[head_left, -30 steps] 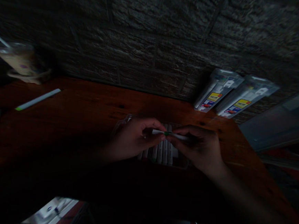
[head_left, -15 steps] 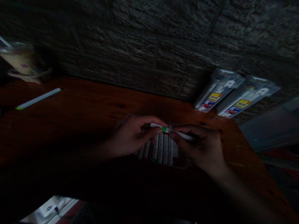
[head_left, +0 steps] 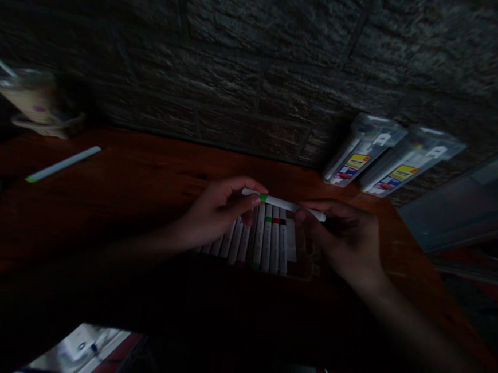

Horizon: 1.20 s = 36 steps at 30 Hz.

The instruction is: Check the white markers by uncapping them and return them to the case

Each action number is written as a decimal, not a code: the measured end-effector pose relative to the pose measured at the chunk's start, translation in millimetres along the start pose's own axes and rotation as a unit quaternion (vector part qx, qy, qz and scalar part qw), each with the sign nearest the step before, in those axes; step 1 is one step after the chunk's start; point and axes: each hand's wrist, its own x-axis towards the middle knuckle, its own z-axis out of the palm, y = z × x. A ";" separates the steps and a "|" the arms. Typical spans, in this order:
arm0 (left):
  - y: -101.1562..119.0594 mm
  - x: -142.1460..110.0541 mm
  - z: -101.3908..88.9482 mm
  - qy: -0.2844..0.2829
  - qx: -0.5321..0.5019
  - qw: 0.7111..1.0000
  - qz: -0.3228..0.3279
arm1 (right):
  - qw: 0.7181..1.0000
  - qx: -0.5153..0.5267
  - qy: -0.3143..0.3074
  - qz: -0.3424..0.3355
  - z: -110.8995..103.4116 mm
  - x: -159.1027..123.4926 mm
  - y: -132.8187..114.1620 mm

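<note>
A white marker (head_left: 282, 203) with a green band lies across between my hands, tilted slightly down to the right. My left hand (head_left: 219, 207) pinches its left end near the band. At its right end, my right hand (head_left: 342, 231) grips it between thumb and fingers. Below, a row of white markers (head_left: 267, 245) lies side by side in a clear case (head_left: 305, 265); green, red and black bands show on some of them. My left hand hides part of the row.
On the wooden table (head_left: 146, 173) a single white marker (head_left: 65, 163) with a light green end lies at the left. A drink cup (head_left: 34, 98) with a straw stands at the far left. Two clear marker cases (head_left: 350, 154) lean against the stone wall (head_left: 241, 65) at the right.
Both hands have lifted a little with the marker, and the left has shifted slightly left. More of the marker's white body and more of the row below now show.
</note>
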 end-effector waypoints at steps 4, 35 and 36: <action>1.2 1.5 -0.7 0.005 -0.018 1.000 -0.001 | 1.000 0.023 0.009 0.013 -0.8 0.9 -0.6; -14.9 4.0 -1.9 -0.034 -0.303 0.952 -0.027 | 0.947 0.267 0.041 0.175 -4.7 13.2 7.4; -13.7 3.7 -2.1 -0.038 -0.310 0.950 -0.030 | 0.945 0.269 0.041 0.182 -5.3 13.9 8.3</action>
